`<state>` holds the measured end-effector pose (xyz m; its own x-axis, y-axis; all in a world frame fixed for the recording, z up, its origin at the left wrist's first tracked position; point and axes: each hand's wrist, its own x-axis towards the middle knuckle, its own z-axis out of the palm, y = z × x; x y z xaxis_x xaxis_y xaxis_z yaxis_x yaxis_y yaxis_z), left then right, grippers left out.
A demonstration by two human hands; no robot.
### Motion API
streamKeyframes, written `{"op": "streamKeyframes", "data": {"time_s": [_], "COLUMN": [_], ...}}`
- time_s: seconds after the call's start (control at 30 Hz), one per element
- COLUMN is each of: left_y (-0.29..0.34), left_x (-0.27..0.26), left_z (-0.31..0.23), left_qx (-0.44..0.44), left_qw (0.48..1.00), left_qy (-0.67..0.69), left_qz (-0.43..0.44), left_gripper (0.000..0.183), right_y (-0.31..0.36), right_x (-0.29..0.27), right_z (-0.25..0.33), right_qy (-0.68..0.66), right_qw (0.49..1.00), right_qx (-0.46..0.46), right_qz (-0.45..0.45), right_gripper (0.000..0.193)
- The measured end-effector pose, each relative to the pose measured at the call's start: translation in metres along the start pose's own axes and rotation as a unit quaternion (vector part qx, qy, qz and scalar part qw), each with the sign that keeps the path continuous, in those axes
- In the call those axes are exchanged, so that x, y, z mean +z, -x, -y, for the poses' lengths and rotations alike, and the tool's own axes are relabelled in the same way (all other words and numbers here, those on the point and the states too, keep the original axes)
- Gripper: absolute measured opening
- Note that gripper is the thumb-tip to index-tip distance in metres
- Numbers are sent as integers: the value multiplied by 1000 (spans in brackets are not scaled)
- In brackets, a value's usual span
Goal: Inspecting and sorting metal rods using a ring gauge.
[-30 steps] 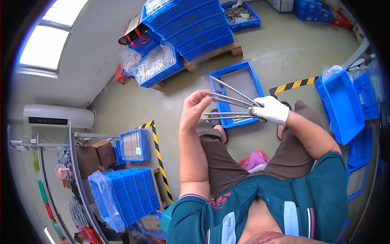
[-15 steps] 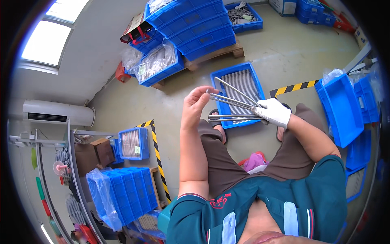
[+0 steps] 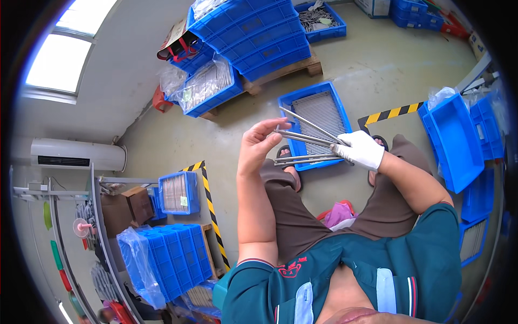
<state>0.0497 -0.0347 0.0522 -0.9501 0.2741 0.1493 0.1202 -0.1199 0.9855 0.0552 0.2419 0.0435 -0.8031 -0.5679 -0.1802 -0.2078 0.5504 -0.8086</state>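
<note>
Several thin grey metal rods (image 3: 310,137) are fanned out in front of me over the blue crate. My right hand (image 3: 360,150), in a white glove, is closed around their right-hand ends. One rod slants up and away from the rest, a few lie close together in the middle, and others form a lower group. My bare left hand (image 3: 261,144) is at the left end of the middle rods, its thumb and fingers closed on a rod tip. Below the rods, a blue crate (image 3: 284,103) on the floor holds neat rows of similar rods (image 3: 324,110).
Stacked blue crates (image 3: 259,43) stand on a wooden pallet (image 3: 286,71) at the far side. More crates (image 3: 172,254) are at left, beside black-and-yellow floor tape (image 3: 211,221). Tilted blue crates (image 3: 453,143) stand at right. My feet flank the rod crate.
The slanting rod has dipped slightly toward the others, and the rods have shifted a little left. My left fingers have closed in at the rod tips. My right hand keeps its grip.
</note>
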Motion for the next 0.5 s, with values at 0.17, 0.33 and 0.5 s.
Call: {"op": "streamKeyframes", "data": {"time_s": [0.17,0.33,0.5], "left_y": [1,6,1], "left_x": [1,-17,-9], "left_z": [1,-8,3], "left_qx": [-17,71,27], "left_qw": [1000,994,993], "left_qy": [13,-43,-7], "left_qz": [-15,-76,-112], "left_gripper": [32,23,23], "right_y": [1,6,4], "right_x": [8,-10,-1], "right_z": [-9,3,-6], "right_qy": [75,-181,-54], "right_qw": [993,966,993], "right_qx": [-55,128,43], "right_qz": [-68,130,95], "right_gripper": [39,39,44]}}
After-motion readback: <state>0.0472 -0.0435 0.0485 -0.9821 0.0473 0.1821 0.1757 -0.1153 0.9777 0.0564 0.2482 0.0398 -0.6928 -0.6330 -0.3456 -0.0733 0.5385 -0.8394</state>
